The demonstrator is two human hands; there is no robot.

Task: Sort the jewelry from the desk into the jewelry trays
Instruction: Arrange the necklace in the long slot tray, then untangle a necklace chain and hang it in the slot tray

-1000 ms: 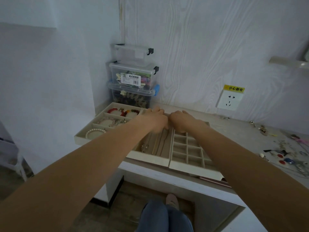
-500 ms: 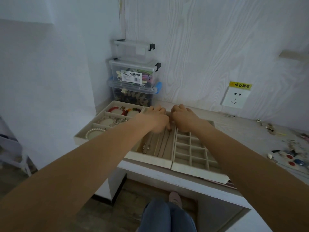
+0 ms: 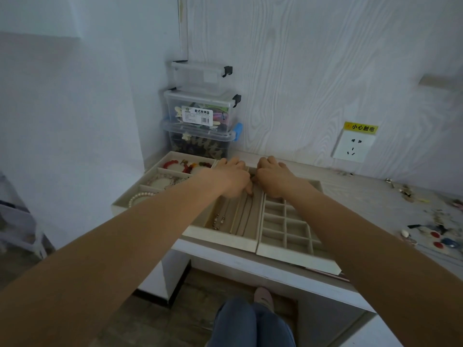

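Three beige jewelry trays lie side by side on the desk's left end. My left hand (image 3: 231, 179) and my right hand (image 3: 274, 177) meet at the far end of the middle necklace tray (image 3: 220, 237), fingers curled down. Thin necklace chains (image 3: 248, 214) run along the tray's grooves from under my fingers, and both hands seem to pinch the top of one chain; the fingertips are hidden. The grid tray (image 3: 285, 251) lies to the right. The bracelet tray (image 3: 120, 205) on the left holds a pearl bracelet (image 3: 140, 196) and red bead bracelets. Loose jewelry (image 3: 436, 236) is scattered on the desk at far right.
Three clear storage boxes (image 3: 200, 113) are stacked in the corner behind the trays. A wall socket (image 3: 353, 146) with a yellow warning label sits above the desk. The trays overhang the desk's front edge. My knees (image 3: 250, 321) show below.
Both hands have stayed together at the far end of the necklace tray, shifting only slightly toward the back. My left thumb now reaches down onto the chain.
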